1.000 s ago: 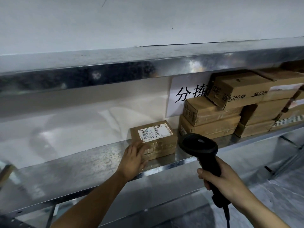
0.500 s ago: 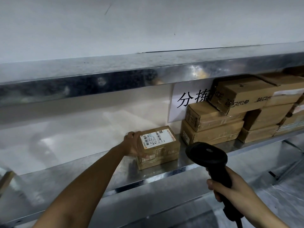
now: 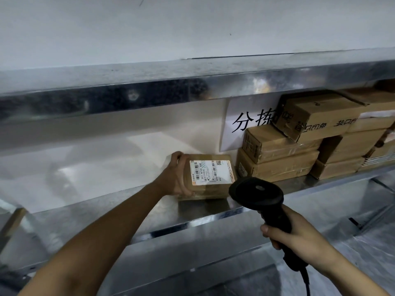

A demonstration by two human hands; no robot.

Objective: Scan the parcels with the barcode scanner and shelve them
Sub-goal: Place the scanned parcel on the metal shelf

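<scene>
From the head camera, the only view I have, my left hand (image 3: 175, 178) is wrapped round the left end of the parcel (image 3: 208, 178), thumb over the top edge and fingers under its front face. The parcel sits on the metal shelf (image 3: 111, 212), label up, long axis running left to right along the shelf. It lies just left of the stacked boxes (image 3: 282, 154), with a narrow gap between them. My right hand (image 3: 299, 238) is closed round the grip of the barcode scanner (image 3: 259, 196), lower and nearer me, its head pointing towards the parcel's right front corner. I judge the parcel needs sliding right, along its long axis, to close against the stack. The left hand is the nearer and already placed behind it for that push.
</scene>
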